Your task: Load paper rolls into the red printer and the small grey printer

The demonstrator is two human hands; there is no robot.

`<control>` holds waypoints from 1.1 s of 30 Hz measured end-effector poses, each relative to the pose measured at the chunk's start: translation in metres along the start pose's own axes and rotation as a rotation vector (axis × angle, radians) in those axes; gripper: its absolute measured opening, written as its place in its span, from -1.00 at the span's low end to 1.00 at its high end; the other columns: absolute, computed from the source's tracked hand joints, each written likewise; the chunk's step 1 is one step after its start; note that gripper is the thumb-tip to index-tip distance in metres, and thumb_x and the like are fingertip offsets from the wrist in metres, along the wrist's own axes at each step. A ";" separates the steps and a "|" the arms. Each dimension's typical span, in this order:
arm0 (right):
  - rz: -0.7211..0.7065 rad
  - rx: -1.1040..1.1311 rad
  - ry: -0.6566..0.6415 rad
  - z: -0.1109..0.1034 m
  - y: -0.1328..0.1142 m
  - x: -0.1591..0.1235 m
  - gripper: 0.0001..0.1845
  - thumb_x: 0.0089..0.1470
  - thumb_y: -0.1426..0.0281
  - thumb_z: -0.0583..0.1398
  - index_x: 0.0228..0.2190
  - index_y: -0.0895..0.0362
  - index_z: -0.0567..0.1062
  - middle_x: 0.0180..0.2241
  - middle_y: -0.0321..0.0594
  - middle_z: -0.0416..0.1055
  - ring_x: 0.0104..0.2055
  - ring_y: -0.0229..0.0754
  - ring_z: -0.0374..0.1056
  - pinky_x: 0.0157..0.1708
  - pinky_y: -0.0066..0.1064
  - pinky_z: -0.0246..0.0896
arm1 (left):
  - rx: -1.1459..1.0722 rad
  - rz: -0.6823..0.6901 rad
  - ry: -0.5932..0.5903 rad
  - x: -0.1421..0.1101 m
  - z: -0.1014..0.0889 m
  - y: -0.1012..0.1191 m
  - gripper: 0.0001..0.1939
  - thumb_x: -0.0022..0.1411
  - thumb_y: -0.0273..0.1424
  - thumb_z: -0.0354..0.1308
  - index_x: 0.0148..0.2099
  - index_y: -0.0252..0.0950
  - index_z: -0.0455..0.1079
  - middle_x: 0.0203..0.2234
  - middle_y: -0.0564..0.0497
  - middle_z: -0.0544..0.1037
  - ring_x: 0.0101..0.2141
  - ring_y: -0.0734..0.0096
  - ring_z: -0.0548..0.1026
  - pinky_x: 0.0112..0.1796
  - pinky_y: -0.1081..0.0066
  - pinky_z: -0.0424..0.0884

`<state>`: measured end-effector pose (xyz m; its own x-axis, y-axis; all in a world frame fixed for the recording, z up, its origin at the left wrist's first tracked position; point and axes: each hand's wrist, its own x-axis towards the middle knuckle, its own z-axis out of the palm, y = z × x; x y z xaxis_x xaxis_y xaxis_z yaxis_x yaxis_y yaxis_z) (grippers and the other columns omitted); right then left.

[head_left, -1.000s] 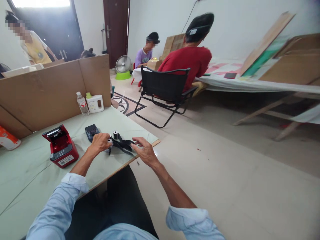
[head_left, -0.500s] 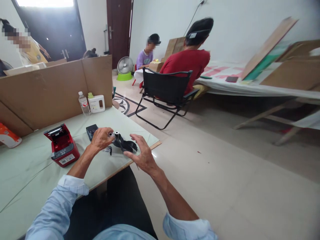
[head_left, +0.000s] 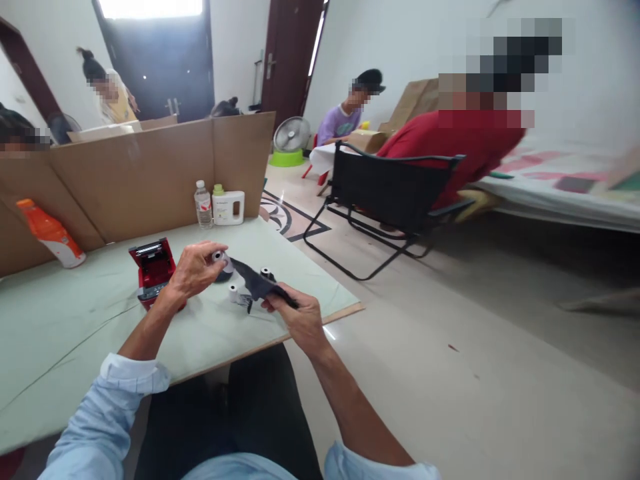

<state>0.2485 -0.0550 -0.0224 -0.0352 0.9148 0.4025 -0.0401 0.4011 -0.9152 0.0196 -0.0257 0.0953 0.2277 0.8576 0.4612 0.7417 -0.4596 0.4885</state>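
My left hand [head_left: 193, 270] is raised over the pale green table [head_left: 75, 313] and pinches a small white paper roll [head_left: 219, 257]. My right hand [head_left: 295, 313] grips one end of a black plastic wrapper [head_left: 255, 283] that stretches from the roll. Two more small rolls [head_left: 234, 292] lie on the table under the wrapper. A red label printer [head_left: 153, 267] with its lid open stands just left of my left hand.
A cardboard screen [head_left: 140, 173] lines the table's far side, with a water bottle [head_left: 203, 205], a white jug [head_left: 229, 205] and an orange bottle [head_left: 50, 233] before it. A person in red sits in a black folding chair [head_left: 395, 193]. Other people work behind.
Both hands have lifted off the table. The right hand closed on the black wrapper and pulled it away from the roll. The camera turned to the left.
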 end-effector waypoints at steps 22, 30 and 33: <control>-0.219 0.127 -0.333 0.143 -0.023 0.053 -0.72 0.26 0.14 0.27 -0.25 0.06 0.68 -0.28 -0.20 0.64 -0.23 -0.12 0.54 -0.17 -0.30 0.48 | 0.003 -0.308 0.157 -0.091 -0.074 -0.149 -0.78 0.12 -0.31 0.24 -0.22 -0.27 0.63 -0.24 -0.06 0.72 -0.19 0.25 0.62 -0.12 0.29 0.55; -0.258 0.023 -0.360 0.153 -0.009 0.059 -0.77 0.25 0.24 0.25 -0.25 0.06 0.69 -0.26 -0.21 0.65 -0.22 -0.12 0.54 -0.14 -0.31 0.46 | 0.039 -0.408 0.100 -0.093 -0.059 -0.171 -0.76 0.07 -0.33 0.25 -0.24 -0.29 0.66 -0.35 -0.03 0.69 -0.36 0.36 0.53 -0.30 0.41 0.44; -0.274 0.004 -0.373 0.157 -0.004 0.063 -0.78 0.27 0.25 0.25 -0.25 0.06 0.69 -0.26 -0.21 0.65 -0.23 -0.13 0.54 -0.16 -0.32 0.44 | 0.043 -0.436 0.069 -0.091 -0.059 -0.173 -0.74 0.06 -0.34 0.23 -0.23 -0.31 0.67 -0.40 -0.01 0.67 -0.41 0.39 0.50 -0.34 0.44 0.40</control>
<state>0.0897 -0.0070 0.0103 -0.3794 0.6948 0.6110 -0.1019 0.6250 -0.7740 -0.1664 -0.0381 0.0120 -0.1538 0.9511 0.2677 0.7852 -0.0468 0.6175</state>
